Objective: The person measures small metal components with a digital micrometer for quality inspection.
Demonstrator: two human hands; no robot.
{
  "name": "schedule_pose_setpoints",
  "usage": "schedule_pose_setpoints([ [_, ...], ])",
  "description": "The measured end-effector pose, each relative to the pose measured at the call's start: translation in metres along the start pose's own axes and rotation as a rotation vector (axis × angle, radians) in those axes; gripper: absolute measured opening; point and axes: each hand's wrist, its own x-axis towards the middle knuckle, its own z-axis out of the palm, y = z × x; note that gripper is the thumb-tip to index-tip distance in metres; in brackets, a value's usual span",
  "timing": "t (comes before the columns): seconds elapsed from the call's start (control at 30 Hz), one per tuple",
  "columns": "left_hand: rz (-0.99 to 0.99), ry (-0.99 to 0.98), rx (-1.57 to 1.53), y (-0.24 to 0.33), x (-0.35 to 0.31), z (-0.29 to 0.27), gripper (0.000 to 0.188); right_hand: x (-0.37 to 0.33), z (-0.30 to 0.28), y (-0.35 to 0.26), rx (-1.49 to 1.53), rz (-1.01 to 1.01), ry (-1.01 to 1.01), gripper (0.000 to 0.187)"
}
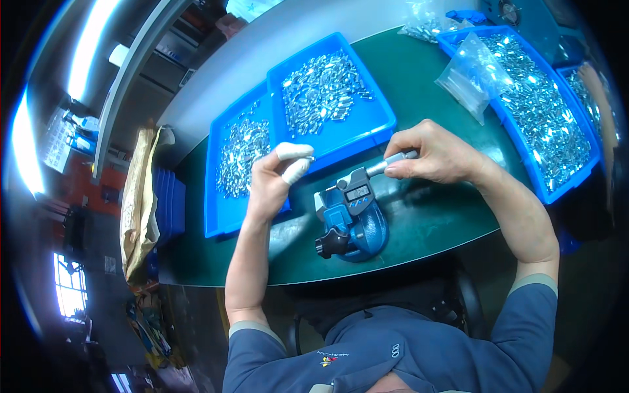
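A digital micrometer point(358, 191) is clamped in a blue stand point(367, 234) with a black knob, on the green tabletop. My right hand point(426, 152) is closed round the micrometer's grey thimble point(395, 159). Over the front edge of the trays, my left hand point(280, 169) pinches a small shiny metal part point(311, 159) between white-covered thumb and fingertip. That part is mostly hidden by the fingers and is apart from the micrometer. Two blue trays point(373, 133) of small metal parts lie just beyond my left hand, one partly over the other.
At the right stands a larger blue bin point(542, 190) heaped with metal parts, with a clear plastic bag point(468, 78) at its left edge. Another bag of parts point(422, 25) lies at the back. Brown paper sacks point(135, 209) stand left beside stacked blue bins point(169, 203).
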Motion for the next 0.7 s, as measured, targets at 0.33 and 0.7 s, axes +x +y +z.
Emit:
schedule_pose_setpoints([
  [0.33,0.006,-0.076,-0.388,-0.019,-0.031,0.002,0.028,0.003,0.003,-0.003,-0.014,0.04,-0.002,0.032],
  [0.7,-0.016,-0.038,-0.297,-0.015,-0.03,0.008,0.021,0.003,0.003,-0.001,0.003,0.04,0.0,0.034],
])
